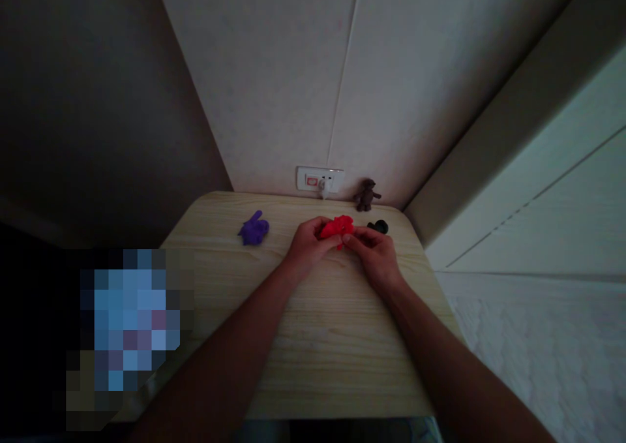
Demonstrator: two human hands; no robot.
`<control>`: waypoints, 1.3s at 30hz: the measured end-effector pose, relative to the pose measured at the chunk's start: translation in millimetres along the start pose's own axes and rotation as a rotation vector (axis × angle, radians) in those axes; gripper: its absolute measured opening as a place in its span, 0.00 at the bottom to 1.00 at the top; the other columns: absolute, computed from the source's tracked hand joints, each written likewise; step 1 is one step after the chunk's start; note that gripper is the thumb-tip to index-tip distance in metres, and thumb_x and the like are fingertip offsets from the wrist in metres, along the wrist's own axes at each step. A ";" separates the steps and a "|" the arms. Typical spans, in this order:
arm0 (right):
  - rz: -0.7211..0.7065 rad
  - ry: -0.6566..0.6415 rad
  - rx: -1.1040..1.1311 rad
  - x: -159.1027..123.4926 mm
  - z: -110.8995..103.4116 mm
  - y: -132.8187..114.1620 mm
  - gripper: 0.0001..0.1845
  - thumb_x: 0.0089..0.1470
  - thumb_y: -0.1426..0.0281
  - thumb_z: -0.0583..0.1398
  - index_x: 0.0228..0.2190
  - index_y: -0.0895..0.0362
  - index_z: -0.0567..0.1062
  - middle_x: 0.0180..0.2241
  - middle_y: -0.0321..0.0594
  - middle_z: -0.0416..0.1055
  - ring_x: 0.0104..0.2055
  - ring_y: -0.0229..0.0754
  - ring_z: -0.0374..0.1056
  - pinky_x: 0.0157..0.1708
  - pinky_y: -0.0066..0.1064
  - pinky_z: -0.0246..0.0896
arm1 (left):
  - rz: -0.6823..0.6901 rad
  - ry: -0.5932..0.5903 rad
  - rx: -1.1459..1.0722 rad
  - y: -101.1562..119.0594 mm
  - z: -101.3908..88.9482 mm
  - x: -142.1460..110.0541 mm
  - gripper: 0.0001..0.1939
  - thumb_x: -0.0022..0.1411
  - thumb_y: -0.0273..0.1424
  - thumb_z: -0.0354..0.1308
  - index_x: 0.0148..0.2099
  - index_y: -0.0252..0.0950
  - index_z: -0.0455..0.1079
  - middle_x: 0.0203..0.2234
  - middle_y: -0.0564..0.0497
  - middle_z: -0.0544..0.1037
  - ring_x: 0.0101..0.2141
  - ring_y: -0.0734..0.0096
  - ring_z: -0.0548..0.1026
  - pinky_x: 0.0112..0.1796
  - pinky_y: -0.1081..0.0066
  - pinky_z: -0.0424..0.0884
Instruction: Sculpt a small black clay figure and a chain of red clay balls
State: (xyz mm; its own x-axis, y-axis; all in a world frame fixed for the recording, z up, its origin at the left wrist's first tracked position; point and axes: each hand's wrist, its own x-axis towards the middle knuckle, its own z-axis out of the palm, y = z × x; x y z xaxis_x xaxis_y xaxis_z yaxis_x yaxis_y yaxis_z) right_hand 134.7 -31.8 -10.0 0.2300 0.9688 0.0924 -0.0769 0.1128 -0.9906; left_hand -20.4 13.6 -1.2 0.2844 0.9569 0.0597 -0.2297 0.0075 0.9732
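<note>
Both of my hands meet over the far half of the table, closed on a bright red lump that looks like modelling clay (pixel 338 226). My left hand (pixel 309 239) grips its left side, thumb along the lower edge. From the right, my right hand (pixel 375 250) pinches it between thumb and fingers. A small red bit hangs below the thumbs. Just behind my right hand lies a black lump (pixel 381 226), partly hidden by the fingers. To the left rests a purple clay-like piece (pixel 253 229) with a stub pointing up.
A small dark brown figure (pixel 366 196) with a head, arms and legs stands at the table's back edge by the wall. A wall socket (pixel 320 179) holds a white plug. The pale wood table (pixel 337 358) has rounded back corners. A pixelated patch covers the lower left.
</note>
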 end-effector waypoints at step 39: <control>-0.076 0.005 -0.091 0.7 -0.1 2.3 0.23 0.42 0.52 0.76 0.33 0.54 0.82 0.36 0.42 0.84 0.38 0.48 0.79 0.44 0.41 0.76 | 0.090 0.071 0.136 -15.3 -3.4 6.4 0.16 0.46 0.28 0.71 0.40 0.34 0.77 0.34 0.49 0.83 0.35 0.67 0.79 0.38 0.69 0.73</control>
State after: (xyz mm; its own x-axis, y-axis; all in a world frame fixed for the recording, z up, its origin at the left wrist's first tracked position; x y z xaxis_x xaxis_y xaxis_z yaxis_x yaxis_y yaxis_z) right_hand 134.7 -30.9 -12.3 0.2370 0.9570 0.1674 0.0295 0.1652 -0.9858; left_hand -18.2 20.5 -16.5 0.2009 0.9700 0.1371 -0.1222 -0.1140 0.9859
